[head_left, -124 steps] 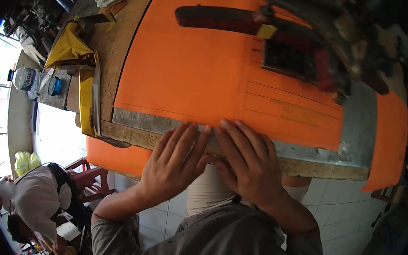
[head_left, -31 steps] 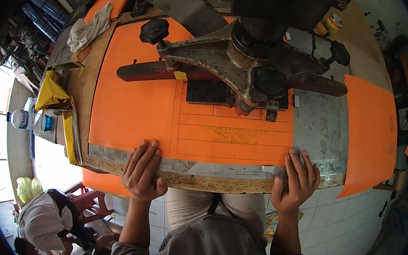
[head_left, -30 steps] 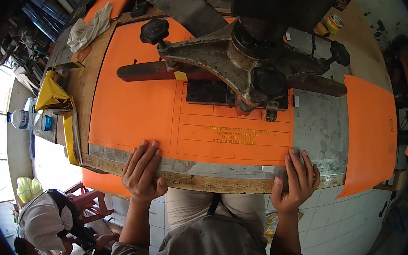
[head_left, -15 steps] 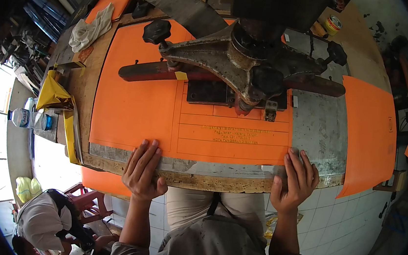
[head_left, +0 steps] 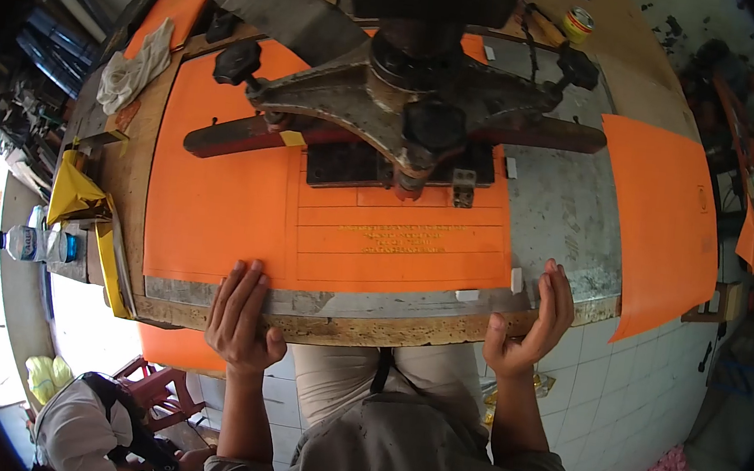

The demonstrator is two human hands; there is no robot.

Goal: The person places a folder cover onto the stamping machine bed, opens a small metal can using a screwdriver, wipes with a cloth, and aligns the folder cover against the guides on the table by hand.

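Note:
A large orange sheet (head_left: pixel 213 238) lies on a grey metal plate (head_left: pixel 561 208), with ruled lines and gold lettering (head_left: pixel 404 238) on its right part. My left hand (head_left: pixel 244 318) rests with outstretched fingers on the sheet's front edge, holding nothing. To the right of the sheet, my right hand (head_left: pixel 531 328) is at the table's front edge, fingers raised and thumb apart, empty. Near it are two small white tabs, an upright one (head_left: pixel 516 280) beside the sheet's corner and a flat one (head_left: pixel 466 295) at its front edge. A heavy metal press (head_left: pixel 344 105) stands over the sheet's rear part.
Another orange sheet (head_left: pixel 665 218) hangs over the table's right edge. Yellow foil (head_left: pixel 81 193), a plastic bottle (head_left: pixel 36 244) and a whitish cloth (head_left: pixel 134 71) are at left. A tin (head_left: pixel 578 24) stands at the back. Another person (head_left: pixel 86 425) bends low at bottom left.
My right hand has come off the sheet's right front corner, uncovering the white tabs there. My left hand stays on the front edge. The whole view has shifted a little.

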